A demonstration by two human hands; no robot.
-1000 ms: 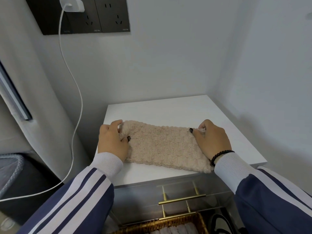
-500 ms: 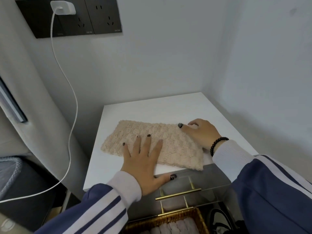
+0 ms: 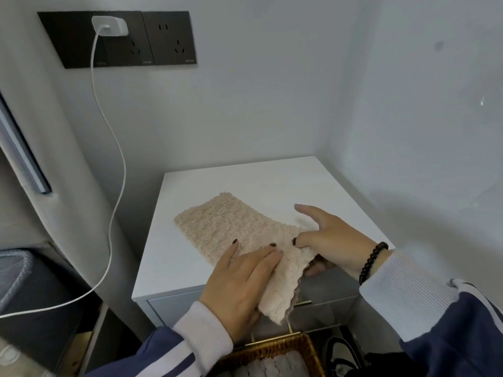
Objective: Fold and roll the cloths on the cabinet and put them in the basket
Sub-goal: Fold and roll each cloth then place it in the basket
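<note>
On top of the white cabinet point(image 3: 275, 186) your beige knitted cloth point(image 3: 226, 229) lies folded in a long strip, running diagonally; its near end hangs off the front edge over the drawers. Your left hand point(image 3: 239, 281) lies with fingers straight on the near part of the cloth, so that grip is released, just pressing. Your right hand point(image 3: 332, 240) pinches the cloth's right edge between thumb and curled fingers, index finger pointing out straight; that grip is grasping the cloth. Black bead bracelet point(image 3: 371, 261) on your right wrist. Wicker basket point(image 3: 288, 346) sits low in front of the cabinet, with rolled cloths point(image 3: 272, 367) already inside. On the wall up left: dark socket panel point(image 3: 117, 39), white charger point(image 3: 110, 25) plugged in, its cable point(image 3: 114, 164) hanging down.
</note>
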